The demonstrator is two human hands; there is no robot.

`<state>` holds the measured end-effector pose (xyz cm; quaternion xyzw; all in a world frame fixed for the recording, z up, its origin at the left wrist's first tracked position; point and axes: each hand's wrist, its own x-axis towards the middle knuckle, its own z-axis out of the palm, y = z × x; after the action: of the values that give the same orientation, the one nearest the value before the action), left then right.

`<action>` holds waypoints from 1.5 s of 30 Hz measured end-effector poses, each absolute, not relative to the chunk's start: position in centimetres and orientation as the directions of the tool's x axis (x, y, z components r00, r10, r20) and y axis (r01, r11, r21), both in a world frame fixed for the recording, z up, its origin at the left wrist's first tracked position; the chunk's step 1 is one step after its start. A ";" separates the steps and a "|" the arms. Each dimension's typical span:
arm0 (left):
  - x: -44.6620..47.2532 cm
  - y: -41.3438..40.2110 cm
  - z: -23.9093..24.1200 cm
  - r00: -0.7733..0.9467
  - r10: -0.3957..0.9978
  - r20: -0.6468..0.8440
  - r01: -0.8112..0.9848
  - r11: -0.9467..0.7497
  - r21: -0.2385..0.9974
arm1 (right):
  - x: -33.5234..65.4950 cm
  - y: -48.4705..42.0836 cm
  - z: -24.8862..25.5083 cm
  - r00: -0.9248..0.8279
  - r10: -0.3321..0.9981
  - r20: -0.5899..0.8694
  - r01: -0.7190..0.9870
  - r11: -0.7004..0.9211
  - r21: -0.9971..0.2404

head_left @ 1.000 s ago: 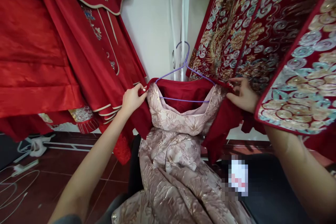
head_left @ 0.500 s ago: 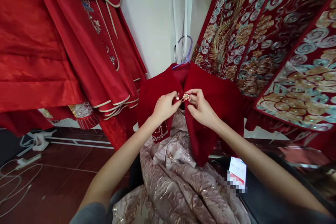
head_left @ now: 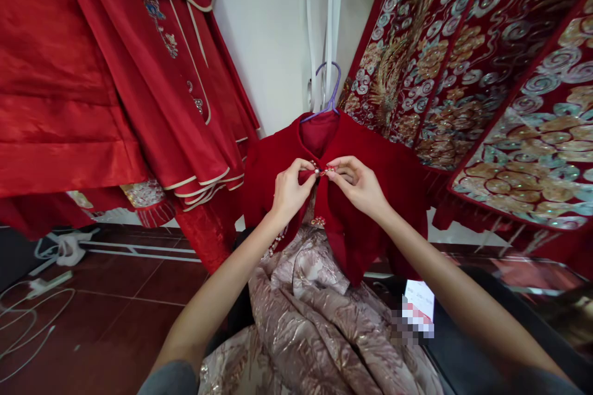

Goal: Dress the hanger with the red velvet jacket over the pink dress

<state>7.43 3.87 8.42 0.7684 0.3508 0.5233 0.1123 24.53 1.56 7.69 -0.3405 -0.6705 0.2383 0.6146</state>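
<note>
A dark red velvet jacket point(head_left: 391, 160) hangs in front of me on a purple hanger point(head_left: 332, 94). At the neckline, my left hand point(head_left: 290, 191) pinches the edge of one front panel by a small pearl button point(head_left: 316, 171). My right hand point(head_left: 362, 188) has thumb and fingertips closed on a beaded loop fastener point(head_left: 330, 170) on the other panel. Button and loop are close together; whether they are hooked cannot be made out. Lower down, another beaded fastener point(head_left: 318, 221) shows at the front opening. Below the jacket spreads shiny mauve brocade fabric point(head_left: 315, 302).
Red garments point(head_left: 152, 86) hang at left, and heavily embroidered red garments point(head_left: 463, 74) at right. A lit phone point(head_left: 419, 300) lies on a dark surface point(head_left: 463, 333) at lower right. White cables point(head_left: 69, 305) and a power strip point(head_left: 50, 284) lie on the tiled floor at left.
My right fingers have turned the loop fastener so its flower no longer faces me. Both panel edges meet more closely, and the lower fastener has come into view.
</note>
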 end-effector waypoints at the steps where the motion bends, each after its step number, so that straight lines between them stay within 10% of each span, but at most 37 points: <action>1: 7.5 4.0 8.5 0.213 0.653 0.727 0.428 -0.731 0.532 | 24.5 1.5 7.8 -0.018 0.740 0.672 0.194 0.662 -0.724; 13: 6.8 3.6 9.7 0.394 0.560 0.729 0.440 -0.811 0.385 | 23.7 0.8 8.1 0.053 0.598 0.800 0.438 0.706 -0.557; 36: 7.2 4.9 11.9 0.600 0.464 0.651 0.536 -0.838 0.104 | 25.0 2.5 9.4 -0.089 0.711 0.698 0.375 0.673 -0.638; 45: 8.8 4.5 7.1 0.208 0.827 0.522 -0.084 -0.517 0.852 | 22.1 0.5 4.2 -0.008 0.636 0.771 0.271 0.744 -0.611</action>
<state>8.76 4.47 7.12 0.6638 0.2797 0.5638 0.4041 22.14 0.51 4.22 -0.3266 -0.6946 0.1464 0.6241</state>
